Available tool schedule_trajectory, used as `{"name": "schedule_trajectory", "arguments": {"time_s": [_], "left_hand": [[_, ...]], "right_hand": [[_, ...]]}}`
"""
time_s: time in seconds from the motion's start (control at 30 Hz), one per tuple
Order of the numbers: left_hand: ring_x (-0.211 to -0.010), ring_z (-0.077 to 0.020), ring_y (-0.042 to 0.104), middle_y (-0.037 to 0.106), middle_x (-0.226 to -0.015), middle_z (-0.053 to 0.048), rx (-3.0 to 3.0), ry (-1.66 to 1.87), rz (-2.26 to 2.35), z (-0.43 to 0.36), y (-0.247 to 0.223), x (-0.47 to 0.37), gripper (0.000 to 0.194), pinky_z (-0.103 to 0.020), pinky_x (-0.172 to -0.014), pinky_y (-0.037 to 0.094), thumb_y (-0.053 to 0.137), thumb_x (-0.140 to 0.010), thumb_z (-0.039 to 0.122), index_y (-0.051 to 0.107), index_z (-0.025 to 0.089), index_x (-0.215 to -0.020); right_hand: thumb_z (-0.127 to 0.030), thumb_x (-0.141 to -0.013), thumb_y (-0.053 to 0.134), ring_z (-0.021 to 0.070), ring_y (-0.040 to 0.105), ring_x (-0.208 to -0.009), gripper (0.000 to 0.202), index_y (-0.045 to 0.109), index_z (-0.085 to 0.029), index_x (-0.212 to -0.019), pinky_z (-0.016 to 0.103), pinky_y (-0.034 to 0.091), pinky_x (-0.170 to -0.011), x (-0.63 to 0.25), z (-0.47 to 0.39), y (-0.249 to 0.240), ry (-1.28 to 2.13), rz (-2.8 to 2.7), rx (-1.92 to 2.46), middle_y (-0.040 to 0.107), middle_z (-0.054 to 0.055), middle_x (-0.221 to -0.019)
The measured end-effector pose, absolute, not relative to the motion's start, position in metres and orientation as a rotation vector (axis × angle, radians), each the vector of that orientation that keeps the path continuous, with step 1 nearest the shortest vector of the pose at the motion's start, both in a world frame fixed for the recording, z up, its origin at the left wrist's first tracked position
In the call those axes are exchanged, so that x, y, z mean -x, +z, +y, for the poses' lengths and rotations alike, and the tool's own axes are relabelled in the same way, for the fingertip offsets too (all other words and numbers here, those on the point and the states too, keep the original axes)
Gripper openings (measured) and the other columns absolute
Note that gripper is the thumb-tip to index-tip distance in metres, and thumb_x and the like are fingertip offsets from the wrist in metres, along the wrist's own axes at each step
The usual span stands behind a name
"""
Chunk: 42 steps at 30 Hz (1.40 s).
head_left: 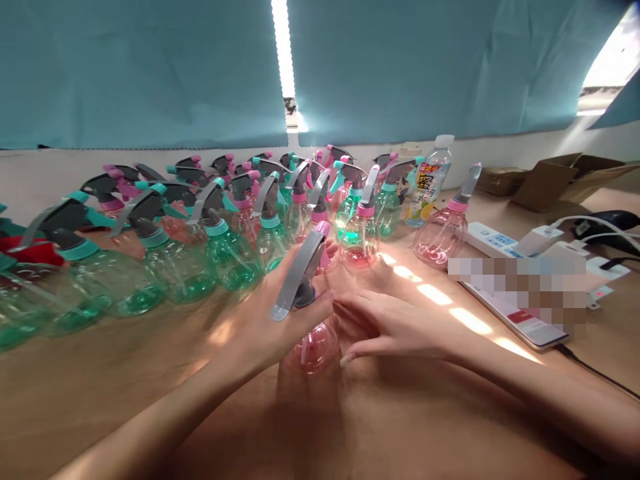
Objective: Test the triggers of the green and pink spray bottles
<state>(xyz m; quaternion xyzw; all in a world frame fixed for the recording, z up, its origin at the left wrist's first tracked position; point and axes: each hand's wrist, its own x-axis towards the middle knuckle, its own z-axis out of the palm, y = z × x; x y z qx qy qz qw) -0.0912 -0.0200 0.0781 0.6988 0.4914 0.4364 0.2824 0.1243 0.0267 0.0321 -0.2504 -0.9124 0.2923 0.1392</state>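
A pink spray bottle (316,348) with a grey trigger head stands in front of me, slightly tilted. My left hand (285,310) is wrapped round it just below the head, with the thumb across the front. To its right, my right hand (395,323) is close against the bottle's side, thumb and fingers apart; whether the fingertips touch it is hard to see. Just beyond my hands is another pink spray bottle (360,243). A green spray bottle (233,257) stands to the left of them, in a row of similar ones.
Many more green and pink spray bottles crowd the left and back of the table. On the right are a lone pink spray bottle (440,233), a labelled drink bottle (430,183), a power strip (493,240) with cables, a phone (530,327) and an open cardboard box (555,187).
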Motion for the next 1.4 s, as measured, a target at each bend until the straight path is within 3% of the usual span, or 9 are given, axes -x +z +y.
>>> {"name": "schedule_trajectory", "arguments": {"time_s": [0.23,0.43,0.6,0.7,0.8,0.93,1.03,1.27,1.4], "left_hand": [[-0.068,-0.0139,0.058,0.064,-0.095,-0.001,-1.83,1.144,1.263,-0.017,0.08,0.073,0.046,-0.032,-0.072,0.052,0.066,-0.084,0.035,0.054,0.028,-0.127],[-0.078,-0.0185,0.065,0.065,-0.083,0.001,-1.81,1.18,1.191,-0.006,0.073,0.044,0.045,-0.034,-0.076,0.055,0.071,-0.081,0.034,0.054,0.026,-0.122],[-0.095,-0.0194,0.067,0.066,-0.113,-0.002,-1.811,1.236,1.182,0.005,0.069,0.013,0.044,-0.034,-0.084,0.054,0.07,-0.083,0.029,0.054,0.029,-0.123],[-0.093,-0.0192,0.067,0.064,-0.121,-0.004,-1.803,1.188,1.135,0.014,0.072,-0.001,0.045,-0.034,-0.081,0.054,0.072,-0.082,0.033,0.052,0.029,-0.122],[-0.089,-0.0201,0.067,0.066,-0.115,-0.005,-1.862,1.087,1.112,0.024,0.076,-0.011,0.056,-0.037,-0.081,0.054,0.074,-0.08,0.034,0.047,0.027,-0.128],[-0.123,-0.0287,0.057,0.051,-0.142,-0.012,-1.924,1.053,1.092,0.034,0.074,-0.011,0.074,-0.047,-0.105,0.045,0.075,-0.078,0.036,0.037,0.024,-0.141],[-0.138,-0.0304,0.044,0.047,-0.146,-0.013,-1.936,1.038,1.167,0.035,0.064,-0.003,0.07,-0.05,-0.113,0.037,0.071,-0.082,0.04,0.038,0.023,-0.141],[-0.099,-0.0253,0.068,0.065,-0.117,-0.011,-1.691,0.935,1.335,0.031,0.043,0.021,0.038,-0.039,-0.084,0.056,0.064,-0.086,0.042,0.056,0.019,-0.115],[-0.083,-0.0234,0.069,0.069,-0.098,-0.007,-1.712,0.834,1.354,0.032,0.037,0.026,0.027,-0.038,-0.076,0.056,0.063,-0.087,0.042,0.062,0.02,-0.102]], "right_hand": [[-0.048,-0.086,0.07,0.0291,0.062,-0.117,0.072,0.039,-0.023,-0.145,0.041,0.053,-0.094,-0.129,-0.001,0.052,0.8,-2.484,0.797,0.06,0.011,-0.136],[-0.046,-0.084,0.072,0.03,0.058,-0.121,0.062,0.048,-0.024,-0.136,0.044,0.05,-0.1,-0.134,-0.009,0.062,0.666,-2.365,0.791,0.06,0.01,-0.132],[-0.047,-0.085,0.071,0.0338,0.056,-0.124,0.065,0.045,-0.025,-0.141,0.049,0.048,-0.101,-0.144,-0.007,0.061,0.608,-2.22,0.909,0.062,0.011,-0.129],[-0.046,-0.086,0.07,0.0324,0.055,-0.124,0.059,0.048,-0.029,-0.138,0.047,0.049,-0.1,-0.156,-0.001,0.061,0.594,-2.196,0.899,0.058,0.008,-0.136],[-0.04,-0.086,0.071,0.0291,0.058,-0.119,0.051,0.052,-0.026,-0.131,0.043,0.051,-0.097,-0.17,0.006,0.063,0.686,-2.186,0.928,0.059,0.009,-0.132],[-0.039,-0.083,0.071,0.0302,0.061,-0.106,0.045,0.054,-0.022,-0.121,0.046,0.053,-0.088,-0.191,0.023,0.063,0.621,-2.172,1.048,0.063,0.01,-0.117],[-0.048,-0.081,0.072,0.0355,0.058,-0.109,0.054,0.055,-0.019,-0.123,0.052,0.051,-0.089,-0.206,0.044,0.061,0.505,-2.15,1.144,0.062,0.014,-0.118],[-0.046,-0.088,0.064,0.032,0.064,-0.102,0.035,0.063,-0.024,-0.115,0.049,0.054,-0.087,-0.213,0.096,0.062,0.468,-2.159,1.241,0.067,0.009,-0.111],[-0.051,-0.075,0.076,0.0347,0.064,-0.097,0.054,0.061,-0.017,-0.113,0.052,0.054,-0.081,-0.207,0.119,0.059,0.398,-2.047,1.4,0.066,0.015,-0.108]]}}
